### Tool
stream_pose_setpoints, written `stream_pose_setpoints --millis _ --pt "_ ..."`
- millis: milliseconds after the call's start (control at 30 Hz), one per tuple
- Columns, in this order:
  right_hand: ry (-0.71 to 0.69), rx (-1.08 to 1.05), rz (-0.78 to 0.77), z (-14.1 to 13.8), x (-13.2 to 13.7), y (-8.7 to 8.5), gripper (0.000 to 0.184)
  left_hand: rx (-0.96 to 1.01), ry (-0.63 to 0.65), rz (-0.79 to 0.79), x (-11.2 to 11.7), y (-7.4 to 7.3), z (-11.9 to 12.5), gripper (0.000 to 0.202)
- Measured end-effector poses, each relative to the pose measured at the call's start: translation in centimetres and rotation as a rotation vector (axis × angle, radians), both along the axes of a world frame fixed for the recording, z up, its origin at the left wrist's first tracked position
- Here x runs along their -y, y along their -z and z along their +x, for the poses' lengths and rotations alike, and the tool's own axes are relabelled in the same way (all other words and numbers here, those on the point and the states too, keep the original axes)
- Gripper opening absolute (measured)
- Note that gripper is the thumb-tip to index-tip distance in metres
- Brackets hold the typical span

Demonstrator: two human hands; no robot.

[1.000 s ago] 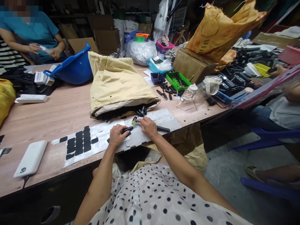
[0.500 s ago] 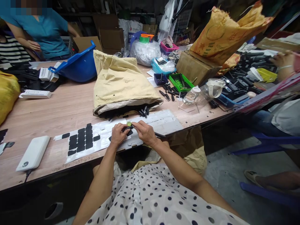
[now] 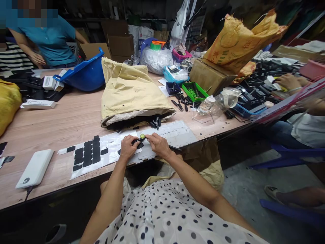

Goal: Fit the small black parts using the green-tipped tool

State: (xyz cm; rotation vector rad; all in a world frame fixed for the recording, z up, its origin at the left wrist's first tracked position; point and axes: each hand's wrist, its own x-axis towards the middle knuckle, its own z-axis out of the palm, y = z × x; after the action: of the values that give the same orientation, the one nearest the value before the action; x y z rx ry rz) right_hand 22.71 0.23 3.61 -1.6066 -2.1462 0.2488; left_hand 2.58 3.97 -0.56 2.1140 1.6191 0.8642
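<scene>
My left hand (image 3: 128, 147) is closed round a small black piece with a round yellow-green end (image 3: 142, 136), held over the white sheet. My right hand (image 3: 157, 143) pinches at the other side of that round end; whether anything else sits between its fingertips is too small to see. Below the hands lies a grey-white board (image 3: 175, 133). To the left, a white backing sheet (image 3: 106, 154) carries rows of black rounded stickers (image 3: 87, 149). Just beyond my hands, small black parts (image 3: 155, 122) spill from the mouth of a tan sack (image 3: 132, 88).
A white power bank (image 3: 35, 168) with a cable lies at left. Behind are a blue basin (image 3: 83, 74), a green tray (image 3: 195, 91), a clear bottle (image 3: 206, 105) and a carton (image 3: 210, 75). Co-workers sit at far left and right. The table's front edge runs close to my lap.
The round yellow-green end shows more fully, and my right fingertips have shifted slightly right. At right, a co-worker's hand has moved in over the black parts. The view has shifted slightly.
</scene>
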Motion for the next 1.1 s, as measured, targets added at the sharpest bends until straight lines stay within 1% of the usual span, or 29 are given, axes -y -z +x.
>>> stream_pose_setpoints --millis 167,333,433,533,633,767,900,1000,1100 --pt "0.061 0.018 0.045 1.0 -1.2 0.3 0.037 -0.009 0.003 -0.011 0.1 -0.4 0.1 0.011" --pt "0.076 0.138 0.042 2.2 -2.6 1.1 0.033 -0.032 0.001 -0.031 0.4 -1.0 0.3 0.011" --pt "0.086 0.18 0.062 2.4 -2.7 1.9 0.031 -0.051 0.0 -0.048 0.5 -1.2 0.3 0.01" --pt "0.089 0.188 0.07 2.3 -2.5 2.2 0.031 -0.055 0.006 -0.058 0.5 -1.3 0.2 0.01" --pt "0.069 0.183 0.062 2.2 -2.4 2.1 0.032 -0.057 0.014 -0.064 0.5 -1.3 0.0 0.01" --pt "0.079 0.182 0.039 2.0 -2.5 1.7 0.031 -0.056 0.03 -0.055 0.5 -1.2 -0.2 0.013" --pt "0.08 0.174 0.036 1.9 -2.6 1.5 0.03 -0.058 0.047 -0.034 0.6 -1.6 -0.2 0.018" --pt "0.09 0.169 0.03 1.9 -2.7 1.5 0.029 -0.054 0.103 -0.003 1.9 -2.5 0.2 0.023" --pt "0.093 0.168 0.024 1.9 -2.8 1.6 0.029 -0.014 0.237 0.007 4.9 -3.2 1.0 0.028"
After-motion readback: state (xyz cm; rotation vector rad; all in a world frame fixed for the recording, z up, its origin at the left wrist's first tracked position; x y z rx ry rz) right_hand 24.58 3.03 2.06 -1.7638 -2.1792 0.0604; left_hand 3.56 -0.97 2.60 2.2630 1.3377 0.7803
